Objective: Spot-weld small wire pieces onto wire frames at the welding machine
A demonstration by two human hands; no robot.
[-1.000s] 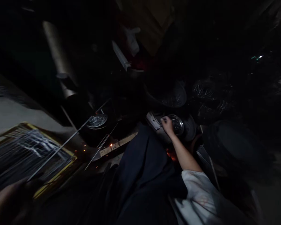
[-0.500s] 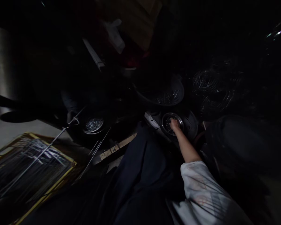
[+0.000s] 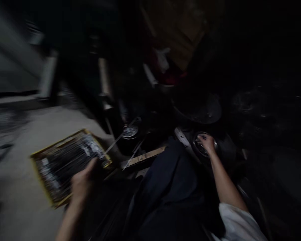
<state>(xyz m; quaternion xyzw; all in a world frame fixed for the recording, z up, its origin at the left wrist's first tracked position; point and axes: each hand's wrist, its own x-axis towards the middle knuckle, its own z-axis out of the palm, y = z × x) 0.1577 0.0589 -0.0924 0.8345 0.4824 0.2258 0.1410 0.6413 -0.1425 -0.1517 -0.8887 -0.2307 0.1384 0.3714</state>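
Observation:
My right hand [image 3: 206,143] is at a round metal bowl [image 3: 199,151], its fingers drawn together over the bowl. What they pinch is too dark and small to make out. On the left, my left hand [image 3: 84,179] is raised in front of a yellow crate [image 3: 41,182], smeared by motion. Its thumb lies along a thin metal rod [image 3: 115,143], and the fingers look closed round it. The rod slants up and away, with its far end bent, near a shallow dish [image 3: 130,136] of small shiny pieces. Many dark rods [image 3: 70,160] fill the crate.
A wide dark basin [image 3: 213,112] stands beyond the bowl. A wooden strip [image 3: 146,156] lies left of my dark-clothed knee [image 3: 177,167], with thin rods [image 3: 134,152] beside it. Cardboard [image 3: 180,23] is at the back. Pale floor [image 3: 22,167] lies left of the crate.
The view has swung left, so the crate and floor show more fully. My left hand has come into view. My right hand has lifted slightly from the bowl's contents, with its fingers pointing left.

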